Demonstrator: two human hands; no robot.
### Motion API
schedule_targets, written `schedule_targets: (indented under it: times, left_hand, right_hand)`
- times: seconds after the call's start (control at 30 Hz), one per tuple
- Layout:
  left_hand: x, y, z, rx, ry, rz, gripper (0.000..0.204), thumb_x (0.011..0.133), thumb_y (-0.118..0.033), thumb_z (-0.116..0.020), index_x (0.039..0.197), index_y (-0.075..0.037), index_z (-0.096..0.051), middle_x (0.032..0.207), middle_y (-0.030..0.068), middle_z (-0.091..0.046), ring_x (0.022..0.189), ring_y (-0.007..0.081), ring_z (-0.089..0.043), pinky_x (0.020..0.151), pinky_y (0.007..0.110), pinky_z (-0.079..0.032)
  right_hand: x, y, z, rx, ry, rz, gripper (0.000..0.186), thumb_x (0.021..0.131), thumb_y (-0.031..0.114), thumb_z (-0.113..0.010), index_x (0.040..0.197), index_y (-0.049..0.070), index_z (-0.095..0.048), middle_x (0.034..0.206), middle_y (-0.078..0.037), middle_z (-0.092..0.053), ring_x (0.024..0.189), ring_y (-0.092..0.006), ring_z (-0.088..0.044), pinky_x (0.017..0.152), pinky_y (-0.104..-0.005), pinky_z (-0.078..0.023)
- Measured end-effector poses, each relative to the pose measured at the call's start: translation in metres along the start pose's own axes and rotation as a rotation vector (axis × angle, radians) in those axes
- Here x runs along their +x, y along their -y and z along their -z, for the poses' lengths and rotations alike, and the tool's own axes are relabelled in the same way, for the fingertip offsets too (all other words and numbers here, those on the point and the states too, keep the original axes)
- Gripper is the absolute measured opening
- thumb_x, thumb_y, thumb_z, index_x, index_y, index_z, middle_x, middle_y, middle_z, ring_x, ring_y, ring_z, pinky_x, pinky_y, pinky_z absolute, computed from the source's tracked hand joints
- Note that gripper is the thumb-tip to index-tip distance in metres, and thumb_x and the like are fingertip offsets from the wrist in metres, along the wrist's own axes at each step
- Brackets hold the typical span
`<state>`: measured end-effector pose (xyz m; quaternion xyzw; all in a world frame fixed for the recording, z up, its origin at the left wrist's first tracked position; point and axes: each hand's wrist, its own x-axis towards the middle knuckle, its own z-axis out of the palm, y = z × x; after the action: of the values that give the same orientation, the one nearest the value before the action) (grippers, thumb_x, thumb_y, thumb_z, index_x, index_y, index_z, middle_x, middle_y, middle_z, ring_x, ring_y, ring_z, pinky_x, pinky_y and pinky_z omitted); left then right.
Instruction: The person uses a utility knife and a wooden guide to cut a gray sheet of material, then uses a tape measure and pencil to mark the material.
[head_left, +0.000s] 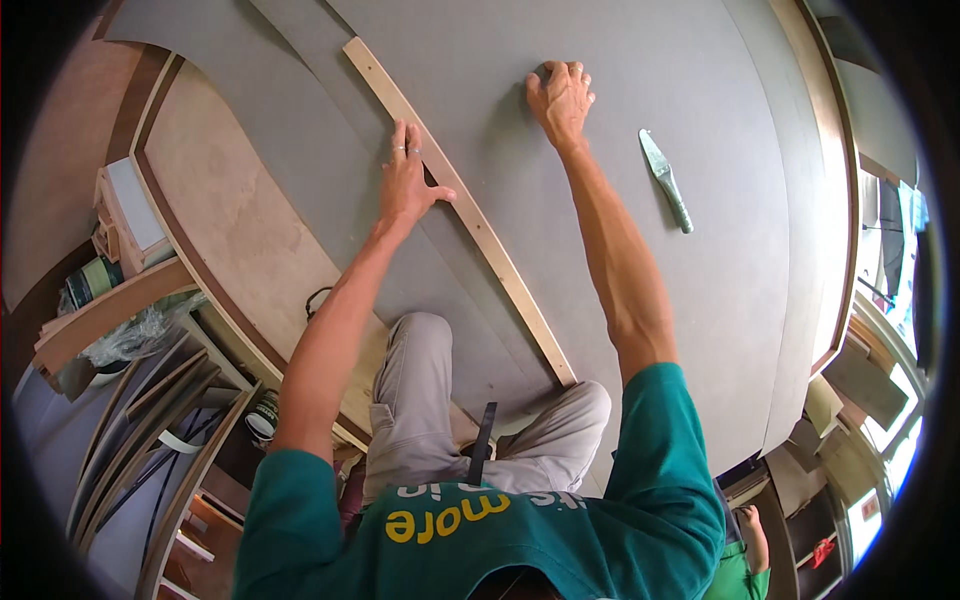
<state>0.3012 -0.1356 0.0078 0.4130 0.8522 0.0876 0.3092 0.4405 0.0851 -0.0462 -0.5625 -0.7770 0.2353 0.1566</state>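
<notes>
A long narrow wooden strip (492, 252) lies slantwise across a large grey sheet (520, 190), with small dark holes along it. My left hand (406, 182) rests on the strip's far half, two fingers stretched along its left edge and the thumb spread across it. A dark patch shows beneath the palm; I cannot tell if it is shadow. Farther off and to the right, my right hand (562, 100) is curled down against the sheet, closed around something dark that is mostly hidden. Right of that forearm lies a putty knife (667, 182) with a tapered blade and greenish handle.
A bare plywood panel (235, 180) shows beside the sheet on the left. Wooden offcuts (150, 430) and a dark can (262, 412) stand low at left. More board pieces (868, 385) lean at right. Another person's arm (755, 545) shows at lower right.
</notes>
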Motion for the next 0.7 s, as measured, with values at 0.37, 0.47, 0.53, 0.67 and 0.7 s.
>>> schedule_targets:
  times: [0.37, 0.47, 0.53, 0.67, 0.7]
  left_hand:
    - [0.006, -0.006, 0.004, 0.004, 0.016, 0.016, 0.124, 0.058, -0.027, -0.093, 0.152, 0.0, -0.018, 0.162, 0.0121, -0.007, 0.146, 0.0315, -0.027, 0.106, 0.064, -0.041]
    - [0.004, -0.006, 0.001, -0.02, 0.027, 0.043, 0.122, 0.059, -0.023, -0.093, 0.152, 0.001, -0.018, 0.162, 0.011, -0.006, 0.146, 0.031, -0.025, 0.105, 0.064, -0.043]
    - [0.004, -0.009, 0.003, -0.023, 0.044, 0.069, 0.122, 0.059, -0.023, -0.093, 0.152, 0.002, -0.018, 0.162, 0.0109, -0.007, 0.147, 0.0311, -0.024, 0.105, 0.064, -0.042]
    - [0.003, -0.012, 0.004, -0.028, 0.063, 0.074, 0.122, 0.059, -0.022, -0.093, 0.152, 0.003, -0.018, 0.161, 0.011, -0.006, 0.147, 0.0316, -0.023, 0.105, 0.064, -0.043]
    - [0.003, -0.012, 0.003, -0.027, 0.062, 0.073, 0.122, 0.06, -0.022, -0.093, 0.152, 0.003, -0.017, 0.161, 0.011, -0.006, 0.147, 0.0316, -0.023, 0.105, 0.064, -0.043]
  right_hand:
    - [0.049, -0.014, 0.023, 0.317, 0.508, -0.133, 0.059, 0.074, 0.046, -0.081, 0.103, -0.003, -0.067, 0.103, -0.016, -0.068, 0.097, -0.0244, -0.065, 0.083, -0.0362, -0.052]
    - [0.047, 0.011, 0.051, 0.329, 0.664, -0.083, 0.059, 0.079, 0.043, -0.079, 0.11, -0.004, -0.065, 0.1, -0.016, -0.068, 0.094, -0.0213, -0.065, 0.081, -0.0372, -0.052]
    - [0.04, 0.013, 0.053, 0.346, 0.599, -0.004, 0.046, 0.082, 0.038, -0.077, 0.102, -0.003, -0.069, 0.084, -0.013, -0.071, 0.076, -0.0216, -0.068, 0.073, -0.0357, -0.052]
    - [0.033, 0.012, 0.055, 0.296, 0.588, -0.005, 0.05, 0.079, 0.04, -0.079, 0.103, -0.003, -0.07, 0.084, -0.015, -0.071, 0.078, -0.0218, -0.068, 0.071, -0.0371, -0.052]
    - [0.033, 0.003, 0.054, 0.306, 0.602, -0.018, 0.05, 0.079, 0.04, -0.079, 0.102, -0.003, -0.07, 0.083, -0.014, -0.071, 0.078, -0.0216, -0.068, 0.071, -0.0371, -0.052]
